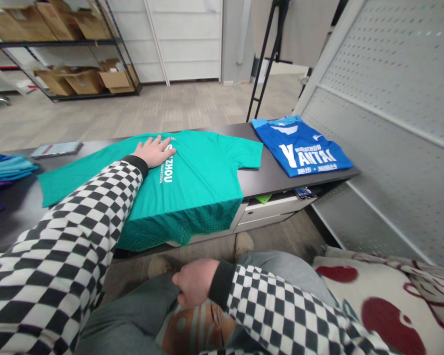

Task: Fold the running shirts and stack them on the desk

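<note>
A green T-shirt (192, 192) is spread on the dark tabletop, white lettering up, with its lower part hanging over the front edge. My left hand (155, 152) rests flat on it beside the lettering, fingers apart. Creases run through the cloth near my palm. Over my lap, in front of the table, my right hand (196, 282) is curled closed, away from the shirt. No object shows in it; the undersides of its fingers are hidden. To the right on the table lies a folded blue shirt (299, 143) with white print.
At the table's left are a phone-like flat object (57, 149) and folded blue and purple cloth (7, 167). A perforated grey panel (399, 74) borders the right side. A phone (304, 193) sits in the shelf opening below. Shelves with cardboard boxes (83, 81) stand behind.
</note>
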The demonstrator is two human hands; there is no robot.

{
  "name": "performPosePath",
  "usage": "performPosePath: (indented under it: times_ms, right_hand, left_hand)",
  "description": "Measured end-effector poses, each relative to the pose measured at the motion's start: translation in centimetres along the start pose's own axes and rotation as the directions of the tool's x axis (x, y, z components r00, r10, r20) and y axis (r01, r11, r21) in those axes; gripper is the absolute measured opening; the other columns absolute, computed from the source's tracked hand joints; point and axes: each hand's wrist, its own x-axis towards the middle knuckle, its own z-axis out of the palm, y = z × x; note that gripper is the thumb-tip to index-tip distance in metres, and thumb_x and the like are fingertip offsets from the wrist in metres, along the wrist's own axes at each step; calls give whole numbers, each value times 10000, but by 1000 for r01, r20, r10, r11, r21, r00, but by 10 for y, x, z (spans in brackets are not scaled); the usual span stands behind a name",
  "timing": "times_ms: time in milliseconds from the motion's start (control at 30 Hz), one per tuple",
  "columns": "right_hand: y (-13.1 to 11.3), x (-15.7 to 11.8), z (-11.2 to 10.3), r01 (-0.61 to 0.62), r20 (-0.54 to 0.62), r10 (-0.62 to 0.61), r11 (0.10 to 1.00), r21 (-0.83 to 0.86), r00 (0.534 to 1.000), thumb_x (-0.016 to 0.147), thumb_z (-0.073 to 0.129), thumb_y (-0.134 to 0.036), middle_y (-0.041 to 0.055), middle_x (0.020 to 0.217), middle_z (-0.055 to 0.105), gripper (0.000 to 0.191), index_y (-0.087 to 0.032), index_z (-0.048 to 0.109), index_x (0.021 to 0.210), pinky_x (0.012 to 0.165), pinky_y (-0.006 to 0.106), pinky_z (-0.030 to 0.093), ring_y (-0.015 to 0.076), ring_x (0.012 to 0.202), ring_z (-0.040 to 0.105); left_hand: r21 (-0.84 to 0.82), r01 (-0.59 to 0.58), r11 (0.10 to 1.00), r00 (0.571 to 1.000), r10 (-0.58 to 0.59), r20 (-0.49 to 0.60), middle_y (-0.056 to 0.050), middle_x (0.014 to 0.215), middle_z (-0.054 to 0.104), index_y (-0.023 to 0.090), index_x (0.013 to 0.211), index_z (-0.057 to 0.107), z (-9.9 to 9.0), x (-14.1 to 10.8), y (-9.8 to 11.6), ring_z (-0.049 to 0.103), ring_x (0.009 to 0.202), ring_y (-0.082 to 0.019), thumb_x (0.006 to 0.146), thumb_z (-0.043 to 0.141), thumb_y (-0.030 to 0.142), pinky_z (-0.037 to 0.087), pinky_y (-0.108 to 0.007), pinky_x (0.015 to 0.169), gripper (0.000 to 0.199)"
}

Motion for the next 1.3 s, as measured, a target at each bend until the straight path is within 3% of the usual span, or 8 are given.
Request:
performPosePath:
  times_ms: [300,433,533,633,733,867,1100,1300]
  right_hand:
    - [1,5,-5,19,45,-20,999,28,999,1025,592,-431,249,1281,819,516,-71,781,1343,856,456,689,390,1157,824]
    - [1,5,-7,21,45,-22,999,29,999,1023,595,-421,263,1286,816,520,-59,788,1343,871,473,697,395,1166,822]
    - [0,5,-7,39,24,-39,999,22,999,1023,599,-429,265,1300,812,536,-58,784,1362,870,478,703,398,1180,820]
    - [0,3,-9,44,0,-44,998,33,999,1005,623,-417,256,1283,821,512,-73,795,1342,840,485,710,400,1155,828]
    - [-1,2,-11,44,14,-45,999,30,999,1002,630,-410,251,1300,818,505,-71,800,1335,866,471,709,393,1164,827]
    - [-3,2,-11,44,30,-44,999,14,999,1022,591,-406,252,1295,818,532,-45,791,1357,885,476,708,396,1175,824]
    - [-4,1,-8,31,-25,-30,1000,1,999,1005,604,-424,230,1286,825,532,-78,796,1361,853,522,719,413,1143,829]
    - [-4,7,-4,53,-30,-52,998,24,998,991,624,-438,227,1234,841,508,-91,828,1303,752,497,724,400,1077,845]
  left_hand:
    - [30,3,1000,1000,-3,14,-145,1924,138,284,1863,165,1,11,-5,163,1757,-479,1063,198,825,162,-770,1350,966]
    - [-55,48,997,999,-47,5,-161,1923,106,243,1868,89,-4,19,-12,137,1769,-449,1046,178,839,171,-748,1361,1019]
    - [-117,74,990,997,-71,30,-120,1926,129,297,1864,167,-8,24,-20,99,1774,-446,1039,134,834,130,-755,1368,985]
    - [-47,57,997,997,-55,45,-98,1917,205,357,1836,294,-10,25,-26,102,1769,-475,1028,151,837,57,-800,1353,951]
    - [36,70,997,998,-70,-2,-132,1897,269,309,1819,358,-12,22,-20,151,1753,-499,1028,181,831,39,-824,1340,964]
    - [22,-3,1000,996,5,-88,-137,1885,303,229,1812,367,-19,12,21,196,1755,-451,1076,221,750,88,-772,1374,914]
    - [-57,-304,951,952,300,-68,-114,1880,322,222,1791,415,-24,9,142,242,1762,-347,1117,288,664,146,-608,1431,817]
    - [-82,-286,955,956,289,39,-128,1903,251,243,1810,375,-15,28,202,205,1769,-379,1081,353,731,161,-631,1422,877]
